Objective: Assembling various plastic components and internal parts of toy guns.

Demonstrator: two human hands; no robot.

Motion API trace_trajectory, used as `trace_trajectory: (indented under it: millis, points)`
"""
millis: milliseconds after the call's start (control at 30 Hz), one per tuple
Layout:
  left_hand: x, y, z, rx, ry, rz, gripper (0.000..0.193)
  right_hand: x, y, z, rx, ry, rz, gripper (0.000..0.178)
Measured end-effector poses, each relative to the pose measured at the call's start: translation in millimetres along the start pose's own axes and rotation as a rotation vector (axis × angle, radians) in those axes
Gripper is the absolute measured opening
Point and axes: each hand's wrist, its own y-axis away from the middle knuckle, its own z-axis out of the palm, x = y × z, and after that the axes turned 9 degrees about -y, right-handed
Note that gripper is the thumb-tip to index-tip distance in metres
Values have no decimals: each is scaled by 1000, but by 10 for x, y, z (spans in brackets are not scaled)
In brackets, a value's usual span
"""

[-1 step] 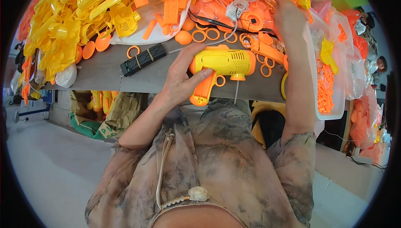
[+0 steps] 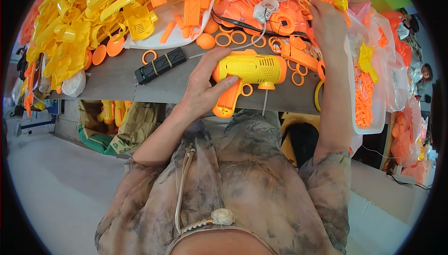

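Observation:
My left hand point(image 2: 204, 84) is wrapped round the rear of a yellow toy gun point(image 2: 256, 66) with an orange handle, trigger ring and front rim. The toy gun lies on its side above the front edge of the grey table point(image 2: 163, 91), its front facing right. Far off at the right, my right hand point(image 2: 326, 17) reaches into a heap of orange parts point(image 2: 238, 10). Its fingers are drawn together beside small orange pieces; what they hold is hard to make out. Orange rings point(image 2: 238, 37) and an orange ball point(image 2: 205, 41) lie between the hands.
Yellow shell halves point(image 2: 70, 35) are piled high at the left. A black box with a rubber band point(image 2: 161, 66) lies left of my left hand. At the right stands a translucent bin point(image 2: 373, 129) of small orange parts. A paper bag point(image 2: 137, 129) sits below the table.
My right hand has shifted slightly right and toward me at the orange heap. The left hand and the toy gun stay practically in place.

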Motion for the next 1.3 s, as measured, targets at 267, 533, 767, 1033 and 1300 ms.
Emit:
trace_trajectory:
  millis: [267,533,767,1033,1300]
  points:
    - [-30,27,39,-8,78,-40,52,-1086,758,-152,-476,-977,168,12]
    - [-39,28,33,-22,145,-53,53,-1211,743,-96,-407,-626,-75,7]
    - [2,-21,106,66,74,-61,37,-1292,738,-106,-375,-491,-114,5]
    - [23,-22,150,116,177,-98,24,-1326,811,-111,-338,-494,-53,10]
    - [35,60,59,63,130,-139,40,-468,1000,-745,-54,-738,419,18]
